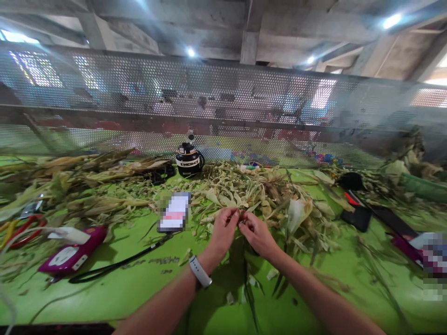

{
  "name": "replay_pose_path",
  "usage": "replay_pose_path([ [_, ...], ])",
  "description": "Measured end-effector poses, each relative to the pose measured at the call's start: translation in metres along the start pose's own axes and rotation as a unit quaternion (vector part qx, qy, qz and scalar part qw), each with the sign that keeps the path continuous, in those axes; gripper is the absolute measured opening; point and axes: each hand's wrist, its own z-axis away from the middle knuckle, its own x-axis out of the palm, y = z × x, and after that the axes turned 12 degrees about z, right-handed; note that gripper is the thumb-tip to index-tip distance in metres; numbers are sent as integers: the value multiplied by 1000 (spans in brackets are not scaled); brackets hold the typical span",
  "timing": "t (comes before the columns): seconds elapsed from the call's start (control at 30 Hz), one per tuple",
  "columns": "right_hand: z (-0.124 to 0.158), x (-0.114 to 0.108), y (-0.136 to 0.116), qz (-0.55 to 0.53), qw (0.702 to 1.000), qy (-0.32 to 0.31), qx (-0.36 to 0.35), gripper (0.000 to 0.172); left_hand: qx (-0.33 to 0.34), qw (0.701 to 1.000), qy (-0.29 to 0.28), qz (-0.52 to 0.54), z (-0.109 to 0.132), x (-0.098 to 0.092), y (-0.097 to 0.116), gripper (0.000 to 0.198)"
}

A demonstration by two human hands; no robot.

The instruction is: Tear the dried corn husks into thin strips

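My left hand [223,230] and my right hand [257,235] meet at the middle of a green table [139,288], fingers pinched together on a small piece of dried corn husk [239,219]. Thin dark strips hang down from the pinch toward me. A white band sits on my left wrist [200,271]. Just beyond my hands lies a big heap of pale corn husks [251,190].
More husks and stalks [87,177] lie at the left. A phone [173,212], a purple device [71,253] with a black cord, red-handled pliers [24,228], a black jug [189,160] and dark tools [356,211] lie around. A perforated metal screen [223,102] closes the far side.
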Motion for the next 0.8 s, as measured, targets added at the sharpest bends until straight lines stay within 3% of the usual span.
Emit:
replay_pose_path([
  [0.27,3,-1,-3,18,999,-19,-43,19,47,992,16,-114,-3,-5,7,15],
  [0.47,8,-9,-15,71,991,-27,-108,22,73,975,-51,-204,-1,-6,12,20],
  [0.63,8,-13,-14,76,989,-24,-122,23,50,980,-61,-182,-3,-6,13,22],
  [0.8,2,-17,-8,-20,998,20,-50,26,-28,991,-99,-85,-7,-7,8,24],
])
